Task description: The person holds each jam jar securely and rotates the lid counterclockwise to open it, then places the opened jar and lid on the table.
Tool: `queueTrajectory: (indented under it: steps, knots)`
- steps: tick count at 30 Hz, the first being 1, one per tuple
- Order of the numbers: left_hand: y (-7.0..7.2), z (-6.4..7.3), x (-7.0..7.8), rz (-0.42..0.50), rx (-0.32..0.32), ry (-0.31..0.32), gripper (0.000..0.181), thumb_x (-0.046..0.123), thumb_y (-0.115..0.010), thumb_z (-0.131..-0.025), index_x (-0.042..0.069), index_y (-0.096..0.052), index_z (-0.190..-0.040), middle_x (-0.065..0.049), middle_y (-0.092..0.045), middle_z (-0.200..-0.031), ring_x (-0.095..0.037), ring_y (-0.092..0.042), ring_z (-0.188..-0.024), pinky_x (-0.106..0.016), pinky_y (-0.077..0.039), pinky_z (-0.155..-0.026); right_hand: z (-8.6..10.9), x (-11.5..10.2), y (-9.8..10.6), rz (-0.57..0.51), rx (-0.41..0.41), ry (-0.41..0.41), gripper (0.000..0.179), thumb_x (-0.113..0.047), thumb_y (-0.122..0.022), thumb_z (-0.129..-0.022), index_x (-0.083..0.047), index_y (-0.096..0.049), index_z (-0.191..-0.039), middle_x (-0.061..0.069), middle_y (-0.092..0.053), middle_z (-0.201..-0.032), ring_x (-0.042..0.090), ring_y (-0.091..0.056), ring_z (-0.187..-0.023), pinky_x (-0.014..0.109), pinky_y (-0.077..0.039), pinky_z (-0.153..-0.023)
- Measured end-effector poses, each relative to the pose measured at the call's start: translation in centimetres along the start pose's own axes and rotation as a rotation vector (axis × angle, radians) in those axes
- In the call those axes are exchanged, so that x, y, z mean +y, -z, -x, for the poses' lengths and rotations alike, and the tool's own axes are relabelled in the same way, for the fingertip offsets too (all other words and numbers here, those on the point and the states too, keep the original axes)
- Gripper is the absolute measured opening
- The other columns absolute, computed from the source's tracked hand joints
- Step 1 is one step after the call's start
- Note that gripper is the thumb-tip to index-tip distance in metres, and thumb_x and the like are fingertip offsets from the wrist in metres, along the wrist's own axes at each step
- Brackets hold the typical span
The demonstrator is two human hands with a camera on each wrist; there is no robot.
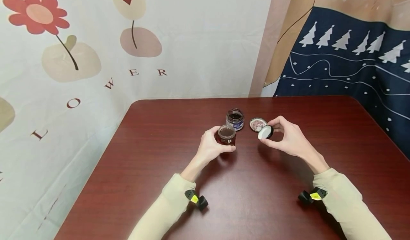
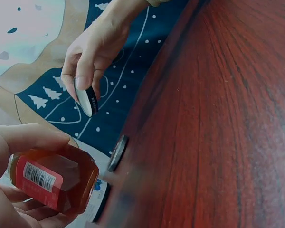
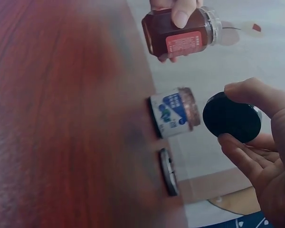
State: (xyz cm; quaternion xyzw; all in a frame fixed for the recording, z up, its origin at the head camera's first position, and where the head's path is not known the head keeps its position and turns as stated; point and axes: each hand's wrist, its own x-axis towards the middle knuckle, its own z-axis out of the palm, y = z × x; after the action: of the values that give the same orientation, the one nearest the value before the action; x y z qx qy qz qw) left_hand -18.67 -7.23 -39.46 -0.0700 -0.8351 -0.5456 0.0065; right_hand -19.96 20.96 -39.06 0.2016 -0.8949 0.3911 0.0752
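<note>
My left hand grips a faceted glass jar of reddish-brown contents, its uncovered mouth facing up. A red label with a barcode shows on this jar in the left wrist view. In my right hand, thumb and fingertips pinch a black lid by its rim. The lid's white inner face is turned toward the jar, with a gap between them. Just behind the held jar stands a second, uncovered jar, which has a blue and white label.
Another lid lies inner side up on the dark red table, right of the standing jar and partly behind the held lid. A printed flower cloth and a navy tree-patterned cloth hang beyond the table's back edge.
</note>
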Motion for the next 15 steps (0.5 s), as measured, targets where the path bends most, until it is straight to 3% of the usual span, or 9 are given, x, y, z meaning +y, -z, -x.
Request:
queueTrajectory:
  steps: [5, 15]
  knots:
    - [-0.3, -0.3, -0.2, -0.048, 0.001, 0.004, 0.058, 0.007, -0.094, -0.062, 0.006, -0.068, -0.114, -0.004, -0.072, -0.103, -0.022, -0.064, -0.098, -0.04, -0.049, -0.093, 0.0, 0.8, -0.4, -0.012, -0.034, -0.019, 0.052, -0.021, -0.088, -0.079, -0.003, -0.056, -0.115, 0.014, -0.065, -0.113, 0.034, -0.068, -0.105, 0.052, -0.053, -0.092]
    - [-1.0, -0.9, -1.0, -0.103, 0.029, 0.021, 0.06, 0.008, -0.094, -0.061, 0.007, -0.068, -0.115, -0.005, -0.072, -0.105, -0.025, -0.064, -0.102, -0.042, -0.049, -0.095, -0.1, 1.8, -1.2, -0.021, -0.124, -0.103, 0.055, -0.026, -0.089, -0.079, -0.002, -0.058, -0.117, 0.016, -0.067, -0.115, 0.033, -0.068, -0.108, 0.048, -0.053, -0.094]
